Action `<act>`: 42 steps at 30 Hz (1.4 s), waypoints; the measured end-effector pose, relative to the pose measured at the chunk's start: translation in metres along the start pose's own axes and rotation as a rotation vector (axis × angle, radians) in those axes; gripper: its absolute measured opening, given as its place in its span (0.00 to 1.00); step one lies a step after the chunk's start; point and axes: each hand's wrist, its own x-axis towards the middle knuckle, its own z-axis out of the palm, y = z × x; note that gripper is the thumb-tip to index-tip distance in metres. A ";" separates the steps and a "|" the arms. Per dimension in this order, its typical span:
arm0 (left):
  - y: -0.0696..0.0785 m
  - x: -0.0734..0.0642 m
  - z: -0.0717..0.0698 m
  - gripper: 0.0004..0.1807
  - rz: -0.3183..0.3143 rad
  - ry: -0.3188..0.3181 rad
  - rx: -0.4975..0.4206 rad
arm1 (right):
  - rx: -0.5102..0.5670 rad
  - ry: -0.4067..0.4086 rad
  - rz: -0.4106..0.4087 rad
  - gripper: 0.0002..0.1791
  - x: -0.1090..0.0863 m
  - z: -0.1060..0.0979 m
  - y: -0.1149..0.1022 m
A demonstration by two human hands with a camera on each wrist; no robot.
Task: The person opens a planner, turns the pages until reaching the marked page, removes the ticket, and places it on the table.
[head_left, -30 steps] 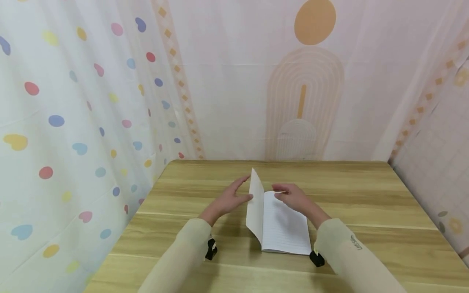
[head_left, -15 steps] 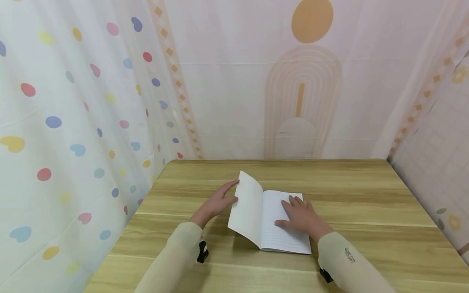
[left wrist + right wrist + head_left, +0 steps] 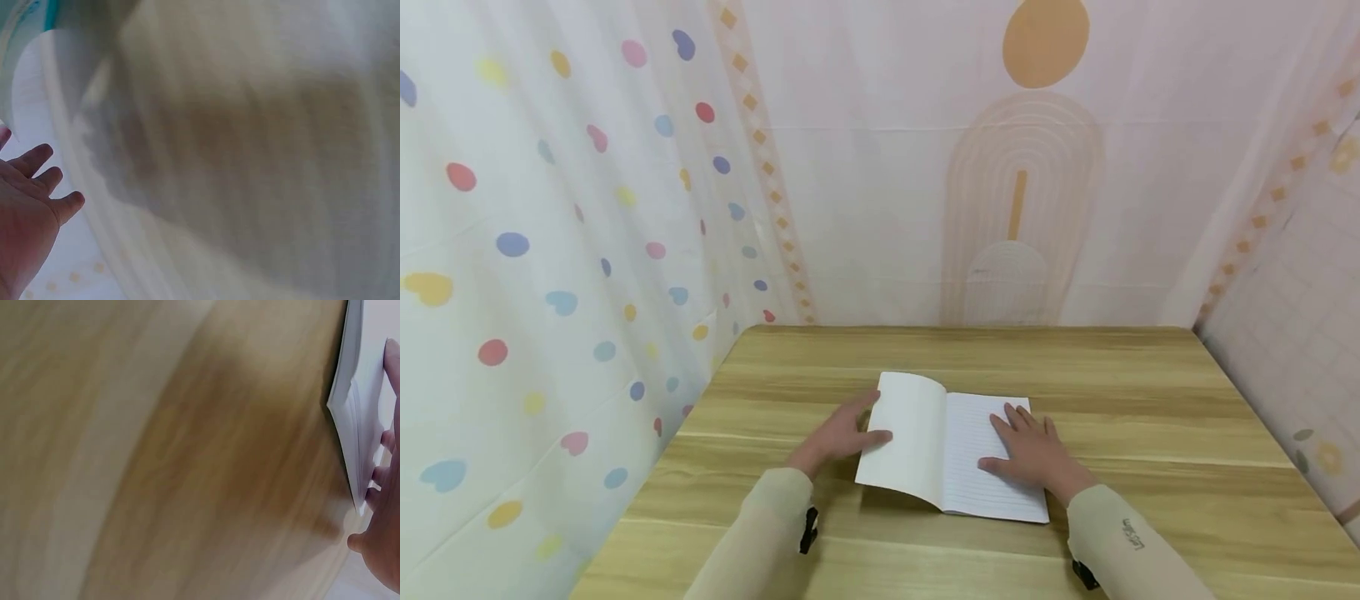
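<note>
An open notebook [image 3: 981, 467] lies on the wooden table in the head view, with a lined page on the right and a blank white leaf [image 3: 906, 433] on the left, slightly raised at its near edge. My left hand [image 3: 838, 433] is at that leaf's outer edge, thumb over its white face. In the left wrist view, the left hand [image 3: 28, 212] has spread fingers below the notebook's pale underside with a teal strip [image 3: 50, 14]. My right hand [image 3: 1030, 454] rests on the lined page with fingers spread. The right wrist view shows the right hand [image 3: 384, 506] and the page stack's corner.
The wooden table [image 3: 1150, 417] reaches back to a pale curtain [image 3: 880, 208] with an arch print. A dotted curtain [image 3: 580, 250] hangs along the left side. Black straps [image 3: 808, 531] sit at the wrists below light sleeves.
The left leaf has swung from nearly upright down to the left, with my left hand following it. My right hand has come down onto the lined page and spread its fingers.
</note>
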 end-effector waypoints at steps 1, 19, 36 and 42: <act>-0.002 -0.001 0.002 0.46 0.003 -0.005 0.041 | -0.001 0.004 0.000 0.49 -0.001 0.000 0.001; -0.025 -0.008 0.022 0.52 -0.113 -0.072 0.397 | -0.006 0.096 -0.033 0.46 -0.008 -0.001 0.016; -0.026 -0.011 0.023 0.53 -0.080 -0.077 0.360 | 0.035 0.069 0.131 0.57 -0.005 -0.013 0.049; -0.026 -0.013 0.017 0.52 -0.080 -0.073 0.359 | 0.030 0.072 0.124 0.57 -0.003 -0.016 0.049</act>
